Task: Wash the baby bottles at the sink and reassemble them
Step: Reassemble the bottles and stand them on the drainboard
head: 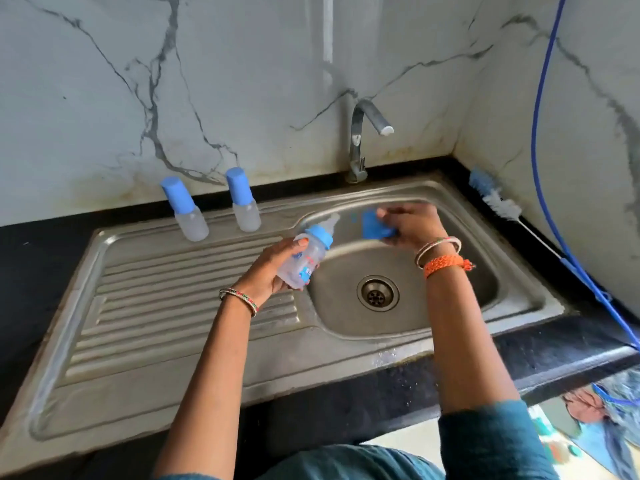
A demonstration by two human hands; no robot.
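My left hand point(273, 268) grips a clear baby bottle point(304, 263) with a blue collar and a clear teat, tilted towards the basin. My right hand point(410, 225) holds the blue cap point(375, 228) over the back of the steel sink basin point(460, 292), a little apart from the teat. Two capped baby bottles stand at the back of the drainboard, one on the left point(185, 211) and one to its right point(244, 202). The tap point(363, 133) shows no water running.
A bottle brush point(498, 207) with a blue and white head lies on the black counter right of the sink. A blue hose point(540, 140) hangs down the right wall. The ribbed drainboard point(166, 317) stretches left of the basin; the drain point(377, 293) sits mid-basin.
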